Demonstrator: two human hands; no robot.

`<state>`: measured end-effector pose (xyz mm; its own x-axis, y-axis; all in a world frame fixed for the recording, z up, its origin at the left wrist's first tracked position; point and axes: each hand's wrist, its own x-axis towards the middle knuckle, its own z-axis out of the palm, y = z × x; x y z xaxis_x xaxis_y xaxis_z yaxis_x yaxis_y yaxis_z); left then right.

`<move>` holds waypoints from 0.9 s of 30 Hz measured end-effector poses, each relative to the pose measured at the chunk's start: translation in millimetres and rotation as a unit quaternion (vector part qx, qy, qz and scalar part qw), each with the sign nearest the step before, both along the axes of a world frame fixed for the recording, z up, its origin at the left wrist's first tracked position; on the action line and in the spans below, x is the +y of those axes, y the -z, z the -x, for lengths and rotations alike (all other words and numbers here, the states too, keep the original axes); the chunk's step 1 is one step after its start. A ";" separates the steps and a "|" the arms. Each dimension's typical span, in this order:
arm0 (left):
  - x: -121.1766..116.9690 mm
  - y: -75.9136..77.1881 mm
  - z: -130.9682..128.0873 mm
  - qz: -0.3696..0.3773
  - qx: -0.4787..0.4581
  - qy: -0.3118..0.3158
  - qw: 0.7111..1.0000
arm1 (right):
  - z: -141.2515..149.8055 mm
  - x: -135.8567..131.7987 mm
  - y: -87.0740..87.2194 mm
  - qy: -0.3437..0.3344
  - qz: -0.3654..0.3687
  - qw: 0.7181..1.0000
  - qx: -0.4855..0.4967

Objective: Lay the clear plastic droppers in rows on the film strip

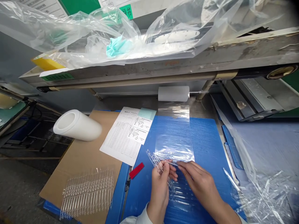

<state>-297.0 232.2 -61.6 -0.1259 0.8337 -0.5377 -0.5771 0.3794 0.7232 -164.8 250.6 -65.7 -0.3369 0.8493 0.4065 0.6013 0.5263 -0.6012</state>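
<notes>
Head-worn view, facing forward, downward, near

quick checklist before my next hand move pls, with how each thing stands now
1. Clear plastic pieces held in left hand: ok.
2. Right hand firmly pinching a piece: cannot tell, fingertips blend with clear plastic.
3. Film running from the roll onto the blue mat: ok.
4. Red strip apart from both hands: ok.
5. Loose pile at right neatly aligned: not ok, its pieces lie at mixed angles.
</notes>
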 end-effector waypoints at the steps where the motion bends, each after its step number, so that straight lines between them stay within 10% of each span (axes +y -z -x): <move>1: -0.1 0.1 2.6 0.003 0.006 0.009 1.000 | -3.5 2.6 1.4 0.007 -0.010 1.000 -0.003; 16: 5.0 1.7 37.2 0.016 -0.063 -0.044 0.997 | -31.8 40.6 44.4 0.038 -0.043 0.998 -0.036; 27: 7.5 -9.1 11.3 -0.015 0.102 0.043 0.994 | -7.0 5.4 -0.8 0.007 -0.038 0.999 0.005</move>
